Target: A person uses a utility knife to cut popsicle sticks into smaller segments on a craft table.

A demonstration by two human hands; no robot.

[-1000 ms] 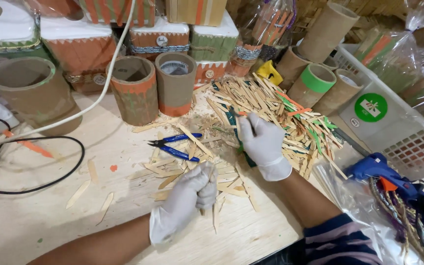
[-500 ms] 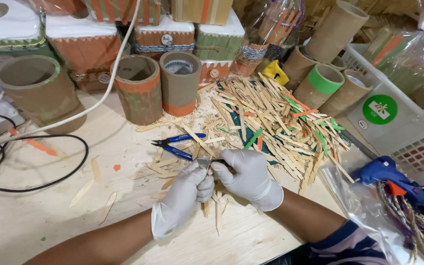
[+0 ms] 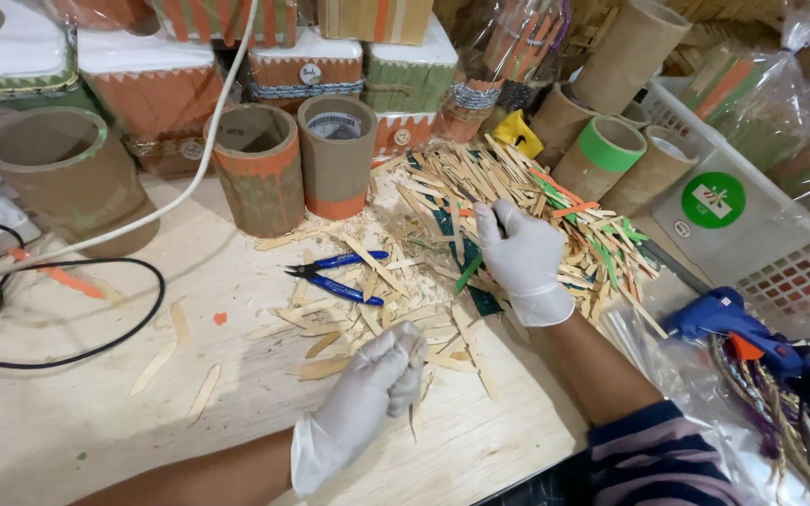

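Observation:
My left hand (image 3: 372, 384), in a white glove, rests low on the wooden table (image 3: 77, 412) with its fingers curled around thin wooden sticks. My right hand (image 3: 522, 258), also gloved, lies on a big pile of plain, green and orange wooden sticks (image 3: 508, 201), fingers spread among them. Whether it grips a stick is not visible. Blue-handled cutters (image 3: 339, 276) lie on cut stick pieces just left of the pile, between the two hands.
Cardboard tubes (image 3: 335, 155) and a wider one (image 3: 67, 178) stand at the back with decorated boxes (image 3: 147, 80). A white basket (image 3: 752, 225) sits right, a blue glue gun (image 3: 752, 337) on plastic bags below it. Black and white cables (image 3: 67, 281) cross the left.
My right hand came back to my left hand, then reached out again onto the stick pile. My left hand stayed low, shut on its sticks.

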